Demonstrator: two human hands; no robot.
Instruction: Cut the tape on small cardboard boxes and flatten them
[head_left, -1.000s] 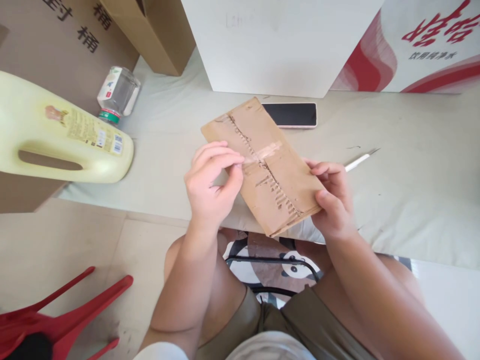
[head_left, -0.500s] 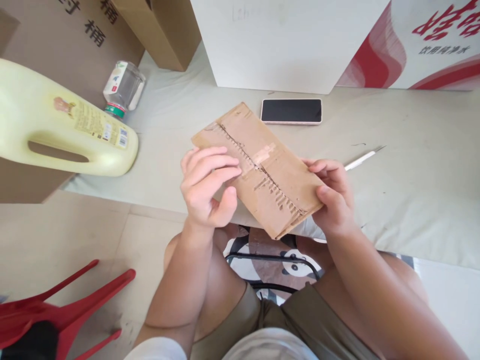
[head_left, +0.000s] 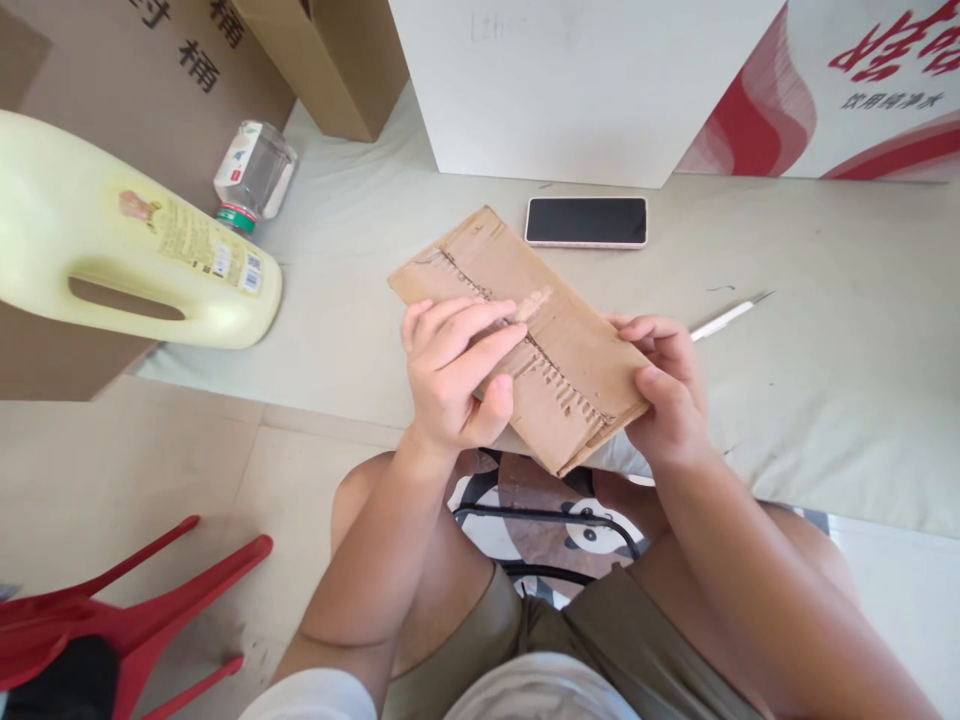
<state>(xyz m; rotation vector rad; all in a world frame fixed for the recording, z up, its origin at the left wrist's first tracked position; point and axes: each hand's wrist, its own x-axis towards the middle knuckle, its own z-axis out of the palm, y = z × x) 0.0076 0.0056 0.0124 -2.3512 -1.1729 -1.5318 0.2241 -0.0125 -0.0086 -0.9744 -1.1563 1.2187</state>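
Note:
A flat brown cardboard box [head_left: 577, 340] is tilted above the table's near edge. A dark, jagged torn line runs along its top face, with ridged corrugation showing beside it and a pale scuffed patch near the middle. My right hand [head_left: 667, 390] grips its right end, thumb on top and fingers at the far edge. Over the left part of the face lies my left hand [head_left: 461, 370], fingers stretched out and thumb apart; the fingertips are at the torn line near the pale patch. Whether they press on the cardboard I cannot tell.
On the cloth-covered table [head_left: 840, 400] are a phone [head_left: 586, 221], a white pen-like cutter [head_left: 727, 317], a clear bottle [head_left: 256, 172] and a large yellow jug [head_left: 142, 240]. White [head_left: 585, 90] and brown boxes [head_left: 337, 70] stand behind. A red stool [head_left: 150, 620] is at lower left.
My left hand has moved to the right across the box's face, from its left part toward the pale patch. My right hand keeps its grip, and the box stays almost in place.

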